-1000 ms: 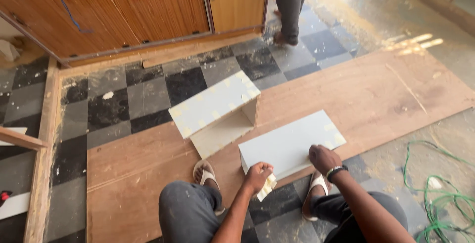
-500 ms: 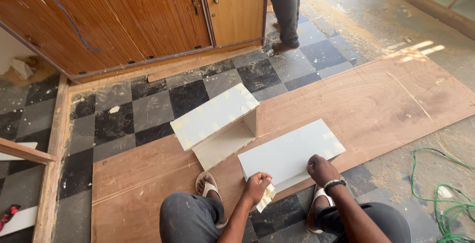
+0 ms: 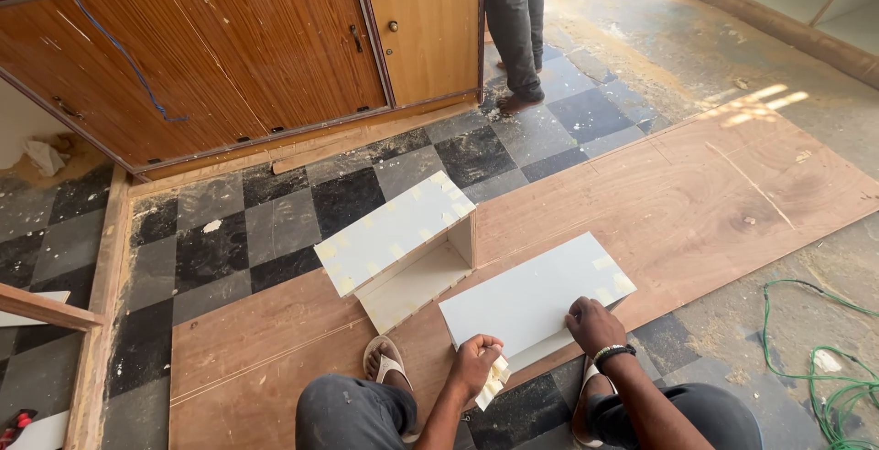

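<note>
- Left hand [image 3: 476, 365]: fingers curled shut on a small folded pale piece [image 3: 493, 380], perhaps paper or tape backing; its material cannot be told from this view. The hand sits at the near left corner of the white panel [image 3: 531, 299].
- Right hand [image 3: 593, 324]: fingers together and bent, pressing down on the near edge of the white panel; a beaded band circles the wrist.
- White panel: lies flat on the plywood sheet [image 3: 696, 203], its near edge just past that sheet's near edge, between the person's two sandalled feet.
- White box assembly [image 3: 403, 244]: an open-sided piece with pale patches along its top face, standing just beyond and left of the panel, partly on the plywood and partly on the checkered tile floor [image 3: 275, 212].
- Wooden cabinet [image 3: 238, 47]: lies behind, across the floor.
- Another person's legs [image 3: 515, 24]: stand beside the cabinet.
- Green cord [image 3: 824, 358]: lies at far right.
</note>
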